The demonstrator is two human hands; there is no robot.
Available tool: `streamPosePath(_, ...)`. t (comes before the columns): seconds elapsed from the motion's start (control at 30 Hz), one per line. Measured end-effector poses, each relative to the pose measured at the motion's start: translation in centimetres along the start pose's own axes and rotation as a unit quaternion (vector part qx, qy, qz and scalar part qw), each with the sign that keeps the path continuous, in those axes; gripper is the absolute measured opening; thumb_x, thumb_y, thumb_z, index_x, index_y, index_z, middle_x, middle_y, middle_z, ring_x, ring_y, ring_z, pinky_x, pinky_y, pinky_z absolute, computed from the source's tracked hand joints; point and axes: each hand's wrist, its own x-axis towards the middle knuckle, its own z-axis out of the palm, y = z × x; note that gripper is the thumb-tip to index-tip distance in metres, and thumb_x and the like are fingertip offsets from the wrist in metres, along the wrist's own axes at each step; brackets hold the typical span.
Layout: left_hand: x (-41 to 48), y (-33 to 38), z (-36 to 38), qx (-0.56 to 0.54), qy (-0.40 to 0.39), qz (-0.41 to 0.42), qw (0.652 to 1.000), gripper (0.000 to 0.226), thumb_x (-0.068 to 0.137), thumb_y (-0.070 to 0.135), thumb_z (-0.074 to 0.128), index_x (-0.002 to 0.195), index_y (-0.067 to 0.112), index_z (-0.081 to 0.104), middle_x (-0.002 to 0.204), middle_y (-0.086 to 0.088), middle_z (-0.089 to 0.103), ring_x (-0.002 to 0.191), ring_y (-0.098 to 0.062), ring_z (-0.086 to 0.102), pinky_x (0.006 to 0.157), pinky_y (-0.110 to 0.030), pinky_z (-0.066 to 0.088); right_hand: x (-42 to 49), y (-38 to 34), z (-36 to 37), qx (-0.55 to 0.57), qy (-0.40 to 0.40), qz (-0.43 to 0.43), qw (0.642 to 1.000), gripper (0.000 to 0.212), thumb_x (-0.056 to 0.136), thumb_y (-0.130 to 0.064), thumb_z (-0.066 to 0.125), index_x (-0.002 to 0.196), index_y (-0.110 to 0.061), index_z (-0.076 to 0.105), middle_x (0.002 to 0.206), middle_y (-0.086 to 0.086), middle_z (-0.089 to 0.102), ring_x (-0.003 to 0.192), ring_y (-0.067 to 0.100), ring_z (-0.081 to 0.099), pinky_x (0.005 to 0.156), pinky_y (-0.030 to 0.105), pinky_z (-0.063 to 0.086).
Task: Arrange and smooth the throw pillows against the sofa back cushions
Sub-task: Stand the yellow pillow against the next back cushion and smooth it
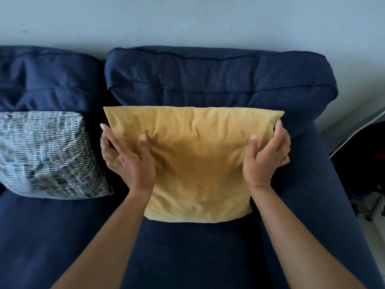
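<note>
A mustard-yellow throw pillow leans against the right navy back cushion of the sofa, its lower edge on the seat. My left hand grips the pillow's left side, thumb on the front and fingers behind. On the opposite side my right hand holds it the same way. A black-and-white patterned pillow rests at the left against the other back cushion.
The navy seat stretches toward me below the pillows. The sofa's right arm runs along the right. Beyond it is pale floor with a dark object. A pale wall stands behind the sofa.
</note>
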Motion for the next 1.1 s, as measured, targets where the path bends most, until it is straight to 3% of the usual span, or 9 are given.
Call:
streamPosePath(0.13, -3.2, 2.0, 1.2, 0.052, -0.057, 0.275, 0.958, 0.06, 0.103, 0.033, 0.041, 0.157, 0.008, 0.031, 0.165, -0.016, 0.022, 0.155, -0.034, 0.012, 0.124, -0.051, 0.002, -2.1, -3.7, 1.8, 0.01, -0.051, -0.25, 0.967, 0.054, 0.103, -0.027, 0.044, 0.153, -0.009, 0.036, 0.158, 0.016, 0.038, 0.149, 0.028, 0.032, 0.117, 0.044, 0.022)
streamPosePath(0.2, -3.7, 1.8, 2.5, 0.1, -0.128, 0.338, 0.927, 0.057, 0.105, 0.03, 0.035, 0.157, 0.007, 0.032, 0.166, -0.014, 0.023, 0.155, -0.033, 0.011, 0.124, -0.054, 0.002, -3.2, -4.7, 3.3, -0.032, -0.132, -0.323, 0.937, 0.052, 0.105, -0.028, 0.037, 0.155, -0.013, 0.035, 0.163, 0.011, 0.032, 0.153, 0.025, 0.025, 0.121, 0.047, 0.018)
streamPosePath(0.33, 0.1, -0.4, 4.1, 0.236, -0.21, 0.288, 0.904, 0.062, 0.107, 0.042, 0.022, 0.161, 0.013, 0.021, 0.168, -0.007, 0.015, 0.156, -0.026, 0.001, 0.123, -0.056, -0.005, -0.7, -2.1, 4.9, -0.177, -0.265, -0.326, 0.89, 0.055, 0.107, -0.042, 0.031, 0.159, -0.026, 0.028, 0.169, 0.004, 0.018, 0.156, 0.023, 0.01, 0.123, 0.051, 0.003)
streamPosePath(0.53, 6.1, -2.1, 5.0, 0.287, -0.213, 0.264, 0.896, 0.066, 0.105, 0.05, 0.013, 0.162, 0.016, 0.018, 0.169, -0.004, 0.012, 0.156, -0.028, -0.004, 0.122, -0.055, -0.012, 5.8, 2.0, 3.7, -0.225, -0.201, -0.063, 0.951, 0.065, 0.104, -0.049, 0.014, 0.161, -0.017, 0.016, 0.17, 0.007, 0.008, 0.157, 0.024, -0.001, 0.123, 0.059, -0.002)
streamPosePath(0.67, 5.6, -1.9, 5.4, 0.291, -0.206, 0.255, 0.899, 0.066, 0.105, 0.049, 0.009, 0.162, 0.017, 0.018, 0.169, -0.004, 0.012, 0.156, -0.027, -0.003, 0.122, -0.054, -0.012, 2.8, -4.2, 5.1, -0.123, -0.155, -0.241, 0.95, 0.064, 0.104, -0.042, 0.03, 0.16, -0.012, 0.02, 0.169, 0.008, 0.014, 0.156, 0.025, 0.01, 0.122, 0.045, -0.002)
streamPosePath(0.8, 5.9, -2.2, 5.6, 0.277, -0.198, 0.247, 0.907, 0.066, 0.104, 0.049, 0.01, 0.162, 0.017, 0.019, 0.169, -0.004, 0.014, 0.156, -0.026, 0.0, 0.123, -0.053, -0.011, -2.7, -6.9, 7.3, -0.179, -0.254, -0.428, 0.848, 0.064, 0.104, -0.046, 0.032, 0.157, -0.01, 0.033, 0.166, 0.009, 0.027, 0.154, 0.025, 0.022, 0.124, 0.047, 0.008)
streamPosePath(0.87, 6.2, -2.6, 5.7, 0.276, -0.2, 0.242, 0.908, 0.065, 0.105, 0.048, 0.011, 0.162, 0.017, 0.018, 0.169, -0.004, 0.013, 0.156, -0.025, -0.001, 0.123, -0.053, -0.011, -1.4, -5.0, 7.5, -0.207, -0.284, -0.396, 0.848, 0.066, 0.104, -0.051, 0.028, 0.159, -0.014, 0.028, 0.167, 0.007, 0.023, 0.155, 0.024, 0.017, 0.124, 0.045, 0.002)
streamPosePath(1.0, 6.0, -2.1, 5.6, 0.277, -0.209, 0.232, 0.909, 0.064, 0.106, 0.046, 0.013, 0.162, 0.015, 0.012, 0.17, -0.004, 0.007, 0.156, -0.026, -0.006, 0.122, -0.056, -0.008, 3.1, 0.3, 6.0, -0.245, -0.248, -0.208, 0.914, 0.069, 0.104, -0.052, 0.014, 0.161, -0.015, 0.018, 0.17, 0.005, 0.013, 0.157, 0.022, 0.007, 0.125, 0.048, -0.003)
streamPosePath(1.1, 3.9, -0.4, 5.0, 0.203, -0.145, 0.244, 0.937, 0.063, 0.107, 0.042, 0.02, 0.162, 0.011, 0.017, 0.169, -0.011, 0.008, 0.156, -0.033, -0.002, 0.123, -0.057, -0.005, 3.8, 1.8, 5.6, -0.253, -0.251, -0.153, 0.922, 0.073, 0.102, -0.054, 0.005, 0.162, -0.013, 0.01, 0.171, 0.004, 0.002, 0.157, 0.019, -0.004, 0.125, 0.049, -0.005)
